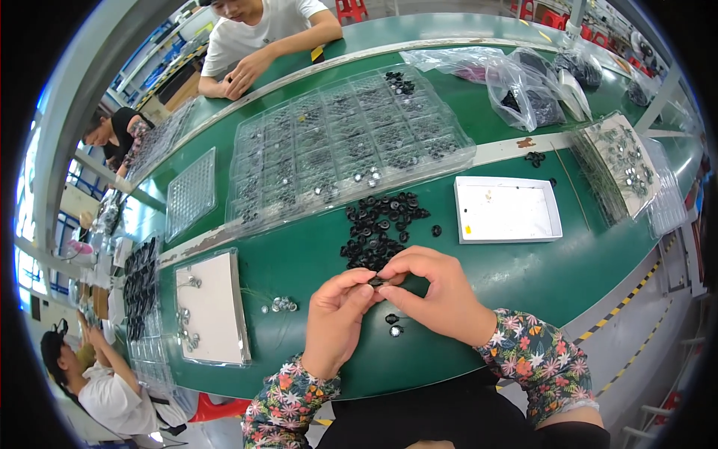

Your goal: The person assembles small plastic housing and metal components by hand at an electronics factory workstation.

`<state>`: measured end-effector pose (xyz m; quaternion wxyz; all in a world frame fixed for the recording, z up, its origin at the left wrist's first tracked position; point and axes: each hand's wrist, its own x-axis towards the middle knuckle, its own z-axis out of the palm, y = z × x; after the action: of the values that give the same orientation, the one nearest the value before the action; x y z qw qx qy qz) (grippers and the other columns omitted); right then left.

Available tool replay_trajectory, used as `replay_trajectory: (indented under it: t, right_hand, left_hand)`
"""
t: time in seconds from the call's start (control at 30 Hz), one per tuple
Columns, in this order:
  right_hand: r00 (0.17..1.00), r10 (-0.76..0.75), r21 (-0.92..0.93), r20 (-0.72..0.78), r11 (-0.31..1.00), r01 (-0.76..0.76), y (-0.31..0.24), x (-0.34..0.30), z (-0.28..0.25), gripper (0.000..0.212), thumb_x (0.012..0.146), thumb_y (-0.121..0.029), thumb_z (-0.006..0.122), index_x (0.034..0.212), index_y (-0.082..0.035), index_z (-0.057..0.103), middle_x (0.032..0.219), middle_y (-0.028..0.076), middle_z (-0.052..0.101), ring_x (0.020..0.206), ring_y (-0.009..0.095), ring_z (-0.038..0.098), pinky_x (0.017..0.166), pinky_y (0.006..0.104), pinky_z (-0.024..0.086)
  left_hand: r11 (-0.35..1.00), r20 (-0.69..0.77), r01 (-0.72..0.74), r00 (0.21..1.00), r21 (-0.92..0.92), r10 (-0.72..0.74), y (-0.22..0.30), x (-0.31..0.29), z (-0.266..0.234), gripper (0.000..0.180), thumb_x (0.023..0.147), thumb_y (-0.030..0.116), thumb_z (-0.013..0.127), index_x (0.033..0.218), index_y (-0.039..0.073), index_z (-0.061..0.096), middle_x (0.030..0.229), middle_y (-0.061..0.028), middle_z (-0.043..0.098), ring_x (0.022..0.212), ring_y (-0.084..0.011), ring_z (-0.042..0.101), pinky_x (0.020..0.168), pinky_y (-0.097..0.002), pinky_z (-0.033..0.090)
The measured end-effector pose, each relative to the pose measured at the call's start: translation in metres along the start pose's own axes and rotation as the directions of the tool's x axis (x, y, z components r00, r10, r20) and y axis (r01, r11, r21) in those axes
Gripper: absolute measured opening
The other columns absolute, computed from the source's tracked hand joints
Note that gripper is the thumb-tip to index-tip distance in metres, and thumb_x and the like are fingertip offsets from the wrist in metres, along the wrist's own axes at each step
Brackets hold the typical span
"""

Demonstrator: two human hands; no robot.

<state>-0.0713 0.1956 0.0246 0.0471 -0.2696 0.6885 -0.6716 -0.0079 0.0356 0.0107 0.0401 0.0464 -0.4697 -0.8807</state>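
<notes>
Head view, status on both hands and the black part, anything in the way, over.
Left hand and right hand: fingertips pinching small black part. Black pile just beyond. Nothing visibly blocking the hands.

No legible text, no readable labels, brands or numbers; no signs that can be read

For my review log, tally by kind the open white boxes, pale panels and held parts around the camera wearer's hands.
Open white box: 1
Pale panels, one to the left, one to the right: 2
Small black part, between left hand and right hand: 1
Total: 4
</notes>
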Motion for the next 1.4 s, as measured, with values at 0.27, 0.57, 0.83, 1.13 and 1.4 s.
replay_trajectory:
  t: [0.27, 0.57, 0.83, 1.13, 1.4]
  right_hand:
    - [0.968, -0.252, -0.363, -0.013, 0.903, 0.230, 0.003, 0.000, 0.001, 0.012, 0.071, -0.007, 0.071, 0.080, -0.007, 0.063, 0.079, 0.004, 0.065, 0.073, 0.024, 0.063, 0.076, 0.0352, 0.047]
    - [0.962, -0.270, -0.502, 0.033, 0.828, 0.250, 0.006, -0.002, 0.005, 0.012, 0.068, -0.006, 0.069, 0.074, -0.007, 0.059, 0.072, 0.005, 0.060, 0.068, 0.026, 0.059, 0.072, 0.0370, 0.046]
    - [1.000, 0.004, -0.295, -0.006, 0.956, -0.006, 0.007, 0.002, 0.009, 0.013, 0.068, -0.002, 0.066, 0.067, -0.001, 0.053, 0.068, 0.011, 0.056, 0.061, 0.029, 0.058, 0.053, 0.0364, 0.047]
    - [1.000, -0.005, -0.313, 0.005, 0.950, 0.007, 0.007, 0.006, 0.009, 0.011, 0.070, -0.002, 0.067, 0.070, -0.001, 0.055, 0.069, 0.011, 0.056, 0.062, 0.026, 0.060, 0.053, 0.0355, 0.048]
    - [0.989, -0.140, -0.350, 0.041, 0.926, 0.145, 0.008, 0.007, -0.002, 0.007, 0.075, -0.007, 0.070, 0.078, -0.005, 0.063, 0.074, 0.006, 0.063, 0.068, 0.024, 0.062, 0.068, 0.0347, 0.046]
  left_hand:
    - [0.902, 0.051, -0.143, 0.990, 0.408, 0.133, 0.001, -0.003, 0.004, 0.022, 0.087, -0.010, 0.056, 0.107, -0.004, 0.062, 0.105, -0.0095, 0.063, 0.095, -0.0167, 0.065, 0.083, -0.0270, 0.054]
    - [0.876, -0.009, -0.072, 0.996, 0.477, 0.086, -0.004, 0.001, 0.005, 0.015, 0.085, -0.008, 0.059, 0.099, -0.004, 0.064, 0.089, -0.0052, 0.067, 0.079, -0.0095, 0.066, 0.071, -0.0206, 0.053]
    - [0.893, -0.066, -0.002, 0.997, 0.449, 0.036, -0.004, 0.004, 0.008, 0.012, 0.085, -0.008, 0.060, 0.093, -0.001, 0.065, 0.082, -0.0007, 0.065, 0.071, -0.0023, 0.060, 0.062, -0.0160, 0.048]
    - [0.847, -0.075, 0.010, 0.997, 0.531, 0.035, 0.001, 0.008, 0.009, 0.018, 0.083, -0.008, 0.060, 0.099, -0.001, 0.066, 0.082, -0.0007, 0.063, 0.068, -0.0040, 0.058, 0.062, -0.0179, 0.048]
    - [0.781, 0.139, -0.151, 0.987, 0.606, 0.083, 0.011, 0.007, -0.001, 0.034, 0.083, -0.010, 0.060, 0.114, 0.003, 0.064, 0.094, -0.0057, 0.059, 0.083, -0.0105, 0.063, 0.072, -0.0196, 0.051]
